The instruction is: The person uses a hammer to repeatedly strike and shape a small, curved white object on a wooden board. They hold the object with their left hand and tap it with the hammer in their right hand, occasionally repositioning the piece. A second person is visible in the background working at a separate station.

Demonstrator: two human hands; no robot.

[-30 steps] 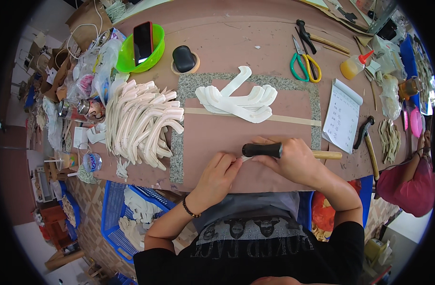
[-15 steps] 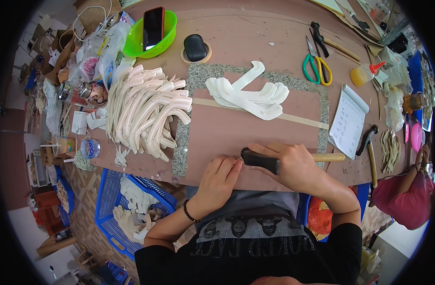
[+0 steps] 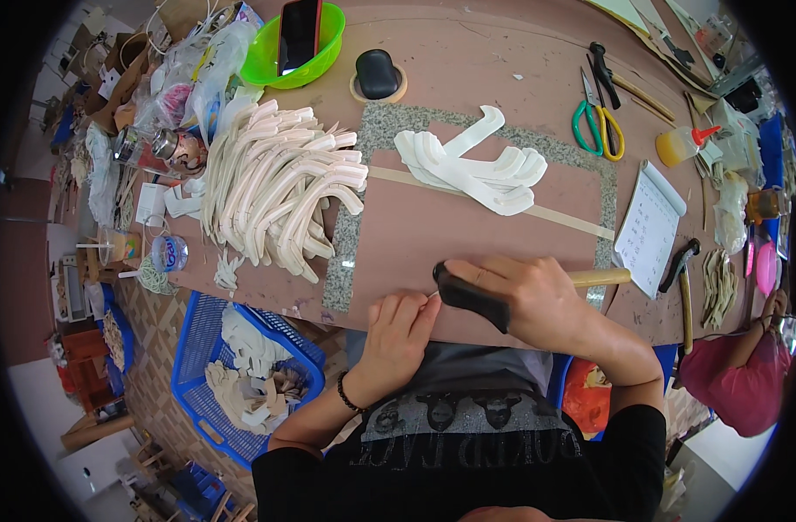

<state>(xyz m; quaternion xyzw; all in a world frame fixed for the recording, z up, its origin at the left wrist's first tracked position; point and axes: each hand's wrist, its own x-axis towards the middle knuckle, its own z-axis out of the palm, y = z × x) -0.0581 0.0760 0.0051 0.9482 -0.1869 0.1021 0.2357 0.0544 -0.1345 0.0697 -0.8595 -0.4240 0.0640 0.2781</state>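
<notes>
My right hand [image 3: 541,300] is closed around a hammer [image 3: 473,300]. Its black head points left, and its wooden handle sticks out to the right past my fist. Left of the head, my left hand [image 3: 393,335] rests on the table's near edge, thumb and fingers pinched together. A thin pale edge of something shows at those fingertips, right by the hammer head; the rest is hidden. Beyond my hands lies a small stack of curved white strips [image 3: 476,178]. A large heap of similar cream strips [image 3: 276,187] sits to the left.
Scissors [image 3: 589,126], another hammer [image 3: 608,78], a notepad [image 3: 648,228] and a yellow glue bottle [image 3: 676,146] lie at right. A green bowl [image 3: 328,52] holds a phone. Below left stands a blue basket [image 3: 185,374] of pieces. Another person [image 3: 732,378] is at far right.
The view has shifted slightly, so the table's things appear further right. My hands have moved a little left along the table, and the hammer head is tilted more steeply.
</notes>
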